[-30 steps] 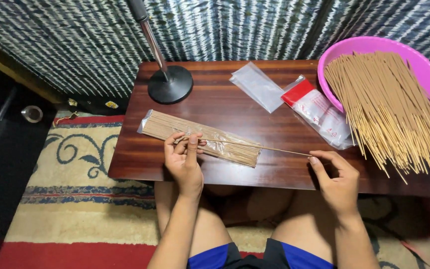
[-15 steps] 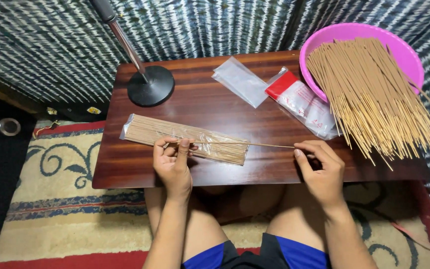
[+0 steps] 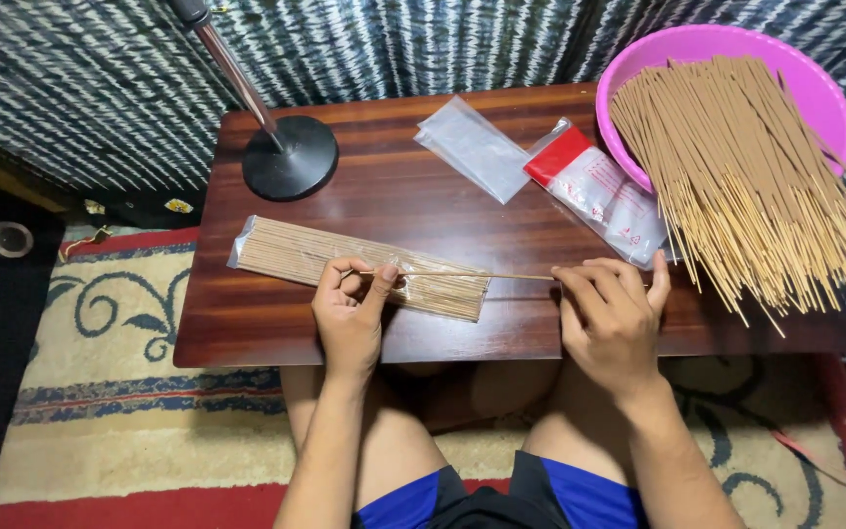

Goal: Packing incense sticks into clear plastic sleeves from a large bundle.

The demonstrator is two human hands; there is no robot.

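**Incense stick held between two hands over a packed bundle**

Hands work at the near edge of a dark wooden low table (image 3: 462, 225). The left hand (image 3: 350, 313) is curled, its thumb and fingertips pinched on one end of a single thin incense stick (image 3: 472, 276), and it rests on the near side of a clear plastic packet of incense sticks (image 3: 345, 264) that lies flat on the table, angled slightly from upper left to lower right. The stick runs nearly level across the right end of that packet to the right hand (image 3: 611, 318), whose fingers are bent and closed on the stick's other end at the table's front edge.

Beyond the right hand lies a clear sleeve with a red band (image 3: 604, 196), partly overlapping the rim of a pink plastic basin (image 3: 727, 44). The basin stands at the far right corner, and a large loose heap of incense sticks (image 3: 756, 176) fans out of it onto the table toward the person. An empty clear plastic sleeve (image 3: 472, 147) lies just left of the red-banded one. At the far left of the table stands a round black stand base (image 3: 291, 171) with a metal pole rising from it. A patterned rug (image 3: 110, 323) covers the floor left of the table.
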